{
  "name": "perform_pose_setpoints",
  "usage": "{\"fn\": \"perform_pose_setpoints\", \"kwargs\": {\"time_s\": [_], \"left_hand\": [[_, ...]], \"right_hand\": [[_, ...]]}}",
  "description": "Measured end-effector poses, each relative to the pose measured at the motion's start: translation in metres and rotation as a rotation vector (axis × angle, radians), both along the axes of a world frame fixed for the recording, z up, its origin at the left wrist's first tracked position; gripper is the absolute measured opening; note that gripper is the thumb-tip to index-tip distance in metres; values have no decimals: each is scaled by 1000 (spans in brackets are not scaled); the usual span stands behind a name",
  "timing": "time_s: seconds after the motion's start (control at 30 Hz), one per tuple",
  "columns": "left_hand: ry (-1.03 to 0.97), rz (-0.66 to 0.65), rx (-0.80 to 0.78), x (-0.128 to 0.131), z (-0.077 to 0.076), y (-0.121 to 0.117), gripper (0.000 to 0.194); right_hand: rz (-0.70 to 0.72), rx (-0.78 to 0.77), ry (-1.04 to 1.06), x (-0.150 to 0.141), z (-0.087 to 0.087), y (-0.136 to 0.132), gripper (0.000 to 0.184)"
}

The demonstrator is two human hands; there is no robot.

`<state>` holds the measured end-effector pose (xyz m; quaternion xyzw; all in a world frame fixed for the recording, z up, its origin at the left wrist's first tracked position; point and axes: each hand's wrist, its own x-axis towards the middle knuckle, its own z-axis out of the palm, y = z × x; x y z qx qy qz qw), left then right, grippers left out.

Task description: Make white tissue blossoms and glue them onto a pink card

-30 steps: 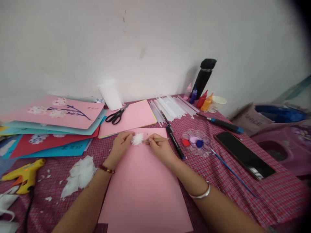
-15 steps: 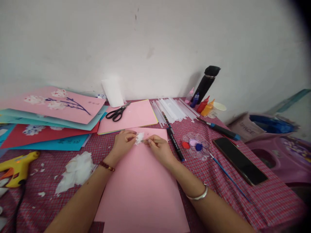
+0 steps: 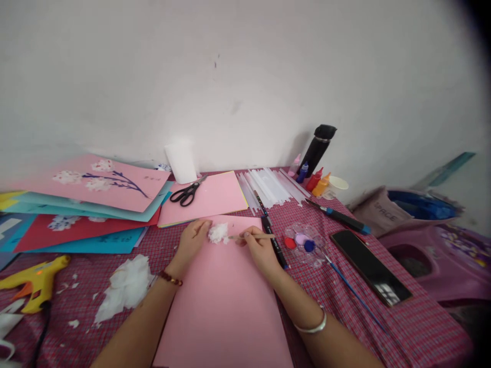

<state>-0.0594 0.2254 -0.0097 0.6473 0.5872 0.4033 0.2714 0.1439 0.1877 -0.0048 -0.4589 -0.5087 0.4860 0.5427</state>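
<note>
A large sheet of pink paper (image 3: 226,306) lies in front of me, with a rounded clump of crumpled white tissue paper (image 3: 218,233) near its far end. Just left of the clump is my left hand (image 3: 193,241), its fingers bent and pressed together; whether anything is between them is hidden. My right hand (image 3: 261,251) pinches a thin wooden stick (image 3: 265,236). The stick's tip points left at the clump's right edge, by a few small white bits. A loose heap of white tissue paper (image 3: 126,287) lies left of the pink sheet.
Left are a yellow glue gun (image 3: 38,281) and stacked coloured sheets with flower pictures (image 3: 115,184). Behind are black scissors (image 3: 187,193), a white roll (image 3: 181,162) and clear sticks (image 3: 270,186). Right are a marker (image 3: 276,249), paint palette (image 3: 305,258), paintbrush (image 3: 356,294), phone (image 3: 370,266) and paint bottles (image 3: 314,180).
My hands have moved apart, uncovering the tissue clump, which now looks rounder. The stick has drawn back a little to the right. The whole view has shifted, with things appearing lower.
</note>
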Motion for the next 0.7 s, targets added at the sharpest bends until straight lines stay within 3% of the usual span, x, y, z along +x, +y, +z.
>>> {"fn": "perform_pose_setpoints", "kwargs": {"time_s": [0.23,0.33,0.43,0.5,0.6,0.7], "left_hand": [[-166,103,-40,-1,2,0,27],[-165,-41,-80,-10,10,1,26],[-29,-309,-87,-23,17,2,43],[104,-376,-18,-27,18,1,52],[295,-327,112,-22,14,1,55],[382,-238,149,-11,8,2,35]], "right_hand": [[76,-43,-78,-2,0,-3,15],[85,-61,-60,-1,4,-6,16],[128,-63,-45,-2,5,-9,15],[150,-68,-37,-2,6,-11,13],[173,-82,-65,-3,9,-13,12],[200,-91,-123,-3,11,-14,13]]}}
